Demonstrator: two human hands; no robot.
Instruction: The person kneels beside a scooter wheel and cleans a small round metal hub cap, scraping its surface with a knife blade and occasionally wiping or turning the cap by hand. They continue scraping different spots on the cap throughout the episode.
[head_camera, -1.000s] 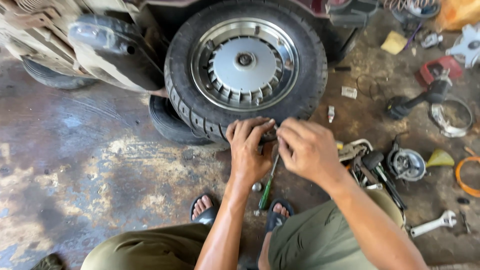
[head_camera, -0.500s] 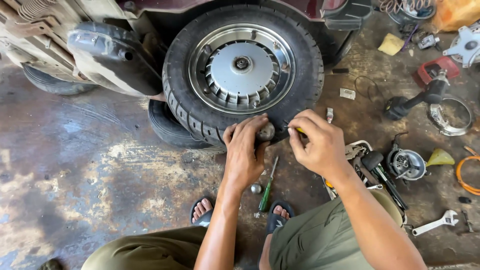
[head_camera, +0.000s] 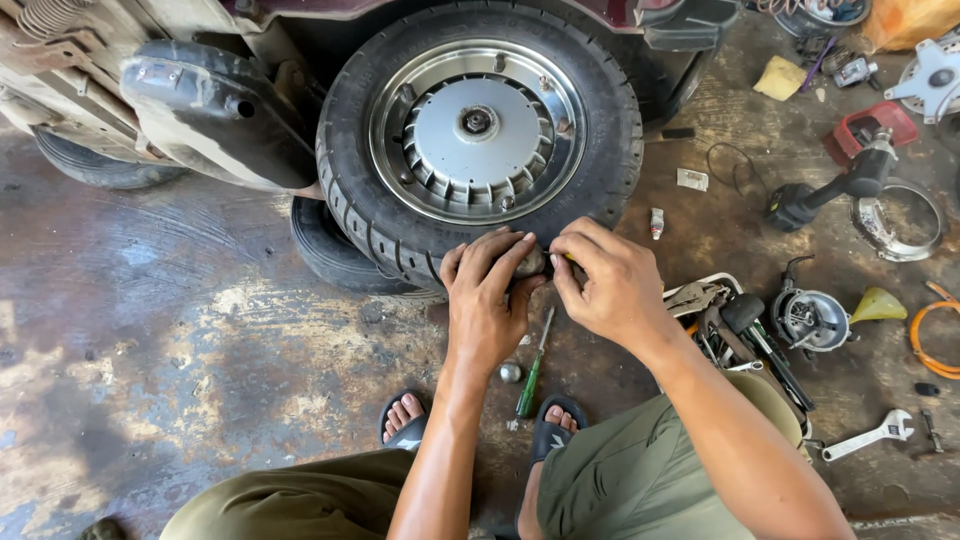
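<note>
A black scooter tyre (head_camera: 620, 150) on a silver finned wheel (head_camera: 478, 130) stands upright in front of me. Both my hands work at its lower tread. My left hand (head_camera: 487, 305) pinches a small dark rounded part (head_camera: 530, 263) against the tyre. My right hand (head_camera: 612, 285) is closed right beside it, gripping a thin tool with a yellow end (head_camera: 568, 257); most of that tool is hidden by the fingers. On the floor below the hands lie a green-handled screwdriver (head_camera: 530, 372) and a small metal ball (head_camera: 510, 372). My sandalled feet are just beneath.
A second tyre (head_camera: 320, 245) lies behind the wheel, with a black body panel (head_camera: 215, 110) at left. To the right: a tray of hand tools (head_camera: 740, 330), a round metal part (head_camera: 808, 318), yellow funnel (head_camera: 878, 305), wrench (head_camera: 865, 437), orange hose (head_camera: 935, 340), black power tool (head_camera: 830, 190).
Both hands stay at the tyre's lower edge. My right hand drew slightly apart to the right, then closed in again on the small part under my left fingers.
</note>
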